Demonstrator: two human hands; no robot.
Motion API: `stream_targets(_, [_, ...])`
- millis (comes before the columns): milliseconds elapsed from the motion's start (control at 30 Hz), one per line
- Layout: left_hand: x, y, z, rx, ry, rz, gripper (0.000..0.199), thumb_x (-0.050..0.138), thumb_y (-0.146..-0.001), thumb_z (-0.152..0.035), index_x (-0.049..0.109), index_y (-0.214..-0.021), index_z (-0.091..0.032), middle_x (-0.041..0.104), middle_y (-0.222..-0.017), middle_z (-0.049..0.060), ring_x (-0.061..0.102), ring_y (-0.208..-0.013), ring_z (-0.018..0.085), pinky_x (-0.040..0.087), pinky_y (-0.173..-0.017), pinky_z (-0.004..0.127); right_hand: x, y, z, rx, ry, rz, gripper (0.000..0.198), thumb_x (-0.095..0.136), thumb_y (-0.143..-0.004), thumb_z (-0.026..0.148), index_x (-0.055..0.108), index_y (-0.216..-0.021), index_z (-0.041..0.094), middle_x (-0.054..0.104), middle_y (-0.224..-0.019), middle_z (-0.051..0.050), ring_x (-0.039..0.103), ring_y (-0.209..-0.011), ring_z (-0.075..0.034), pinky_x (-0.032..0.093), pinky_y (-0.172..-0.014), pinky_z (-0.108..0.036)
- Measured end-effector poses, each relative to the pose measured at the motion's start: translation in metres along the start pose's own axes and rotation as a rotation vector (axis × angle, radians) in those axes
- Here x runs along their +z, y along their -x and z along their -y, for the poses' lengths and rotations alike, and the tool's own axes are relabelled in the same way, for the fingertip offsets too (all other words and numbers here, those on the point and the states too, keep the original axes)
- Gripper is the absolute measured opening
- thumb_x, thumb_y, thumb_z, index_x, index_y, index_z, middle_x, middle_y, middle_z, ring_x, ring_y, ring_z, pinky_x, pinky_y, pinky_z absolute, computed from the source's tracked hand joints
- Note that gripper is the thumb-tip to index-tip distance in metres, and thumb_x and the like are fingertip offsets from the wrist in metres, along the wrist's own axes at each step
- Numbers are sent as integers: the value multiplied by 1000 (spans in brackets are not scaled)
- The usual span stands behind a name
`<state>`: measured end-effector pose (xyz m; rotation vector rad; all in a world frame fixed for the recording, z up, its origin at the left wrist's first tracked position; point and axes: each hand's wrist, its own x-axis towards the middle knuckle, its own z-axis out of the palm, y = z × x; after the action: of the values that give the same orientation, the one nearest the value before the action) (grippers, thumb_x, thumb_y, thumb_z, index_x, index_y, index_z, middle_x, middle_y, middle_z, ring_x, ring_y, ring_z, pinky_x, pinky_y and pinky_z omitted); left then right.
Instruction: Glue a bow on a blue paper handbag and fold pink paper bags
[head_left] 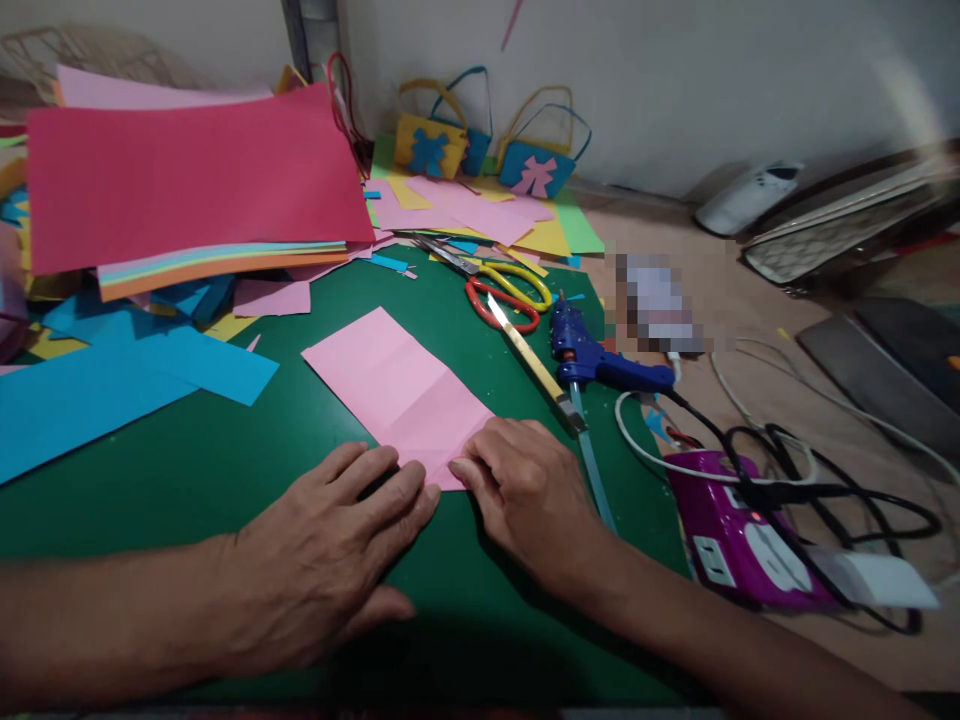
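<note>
A creased sheet of pink paper [405,385] lies flat on the green board [270,560], its near edge under both hands. My left hand [337,540] rests over the near left edge of the sheet, fingers stretched out and thumb apart. At the near right corner, my right hand [525,490] has its fingers curled, with the thumb and forefinger pinching the paper. Crosswise fold lines run over the sheet. Just beyond my right hand lie a cutter knife [536,365] and scissors [510,295] with red and yellow handles.
A blue glue gun [592,350] lies on the right, beside a purple power strip [750,540] and tangled cables. Blue paper strips [150,390] and stacked coloured sheets [195,180] fill the left. Small paper bags [431,140] with bows stand against the wall.
</note>
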<state>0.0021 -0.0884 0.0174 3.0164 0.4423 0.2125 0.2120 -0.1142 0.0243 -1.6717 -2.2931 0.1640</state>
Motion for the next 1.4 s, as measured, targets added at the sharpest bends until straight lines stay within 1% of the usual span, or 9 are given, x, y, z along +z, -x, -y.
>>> stream_targets(300, [1, 0, 0, -39, -8, -18, 58, 47, -88, -52, 44, -130, -11, 52, -121, 15, 45, -107, 31, 34, -88, 44, -2, -2, 3, 25, 0, -12, 17, 52, -84, 16, 53, -67, 18, 59, -67, -3, 48, -62, -15, 32, -65, -29])
stream_targets(533, [-1, -1, 5, 47, 52, 19, 54, 42, -91, -50, 48, -127, -10, 45, -137, 12, 42, -114, 30, 32, -91, 44, -2, -2, 3, 54, 7, -19, 20, 49, -83, 15, 52, -63, 18, 56, -61, -1, 45, -57, -13, 29, -62, -29])
stream_targets(800, [-3, -1, 4, 56, 16, 31, 54, 40, -92, -48, 47, -127, -9, 42, -142, 11, 35, -123, 31, 27, -98, 44, -2, -4, 2, 56, 25, 9, 21, 49, -85, 16, 52, -64, 18, 58, -62, -1, 46, -58, -13, 29, -62, -29])
stream_targets(900, [-4, -2, 5, 75, 35, 35, 53, 43, -91, -47, 47, -127, -8, 43, -140, 12, 35, -123, 33, 27, -97, 46, 0, -3, 0, 42, 55, -16, 17, 48, -85, 14, 54, -70, 17, 59, -65, -1, 47, -59, -14, 30, -64, -29])
stream_targets(1000, [-5, -4, 7, 82, 68, 33, 52, 46, -89, -45, 48, -126, -8, 46, -138, 13, 38, -119, 33, 28, -96, 46, 1, -1, -3, -62, 145, -64, 19, 43, -86, 9, 58, -76, 16, 59, -68, -3, 48, -62, -16, 32, -70, -32])
stream_targets(1100, [-4, -5, 10, 81, 103, 15, 52, 47, -88, -47, 48, -124, -10, 47, -136, 13, 39, -117, 33, 29, -95, 47, -1, 3, -6, -262, 249, -83, 27, 39, -88, 7, 62, -79, 17, 58, -69, -4, 48, -65, -18, 32, -72, -34])
stream_targets(1200, [-3, -6, 14, 101, 138, -9, 53, 47, -87, -50, 48, -124, -12, 48, -135, 14, 40, -115, 33, 31, -92, 47, -5, 12, -6, -429, 363, -86, 24, 41, -88, 10, 65, -90, 13, 59, -73, -7, 47, -68, -20, 34, -70, -35])
stream_targets(1300, [-1, -6, 17, 124, 157, -31, 53, 48, -87, -50, 48, -124, -12, 49, -135, 14, 41, -113, 33, 31, -91, 47, -9, 25, -1, -471, 483, -46, 26, 44, -85, 9, 63, -103, 6, 61, -84, -13, 49, -76, -23, 35, -78, -40])
stream_targets(1400, [-1, -6, 18, 122, 174, -50, 51, 51, -85, -48, 50, -122, -12, 50, -135, 12, 41, -112, 33, 30, -92, 47, -11, 36, 8, -416, 509, -10, 33, 45, -84, 10, 58, -114, 6, 61, -96, -15, 50, -87, -27, 32, -87, -47])
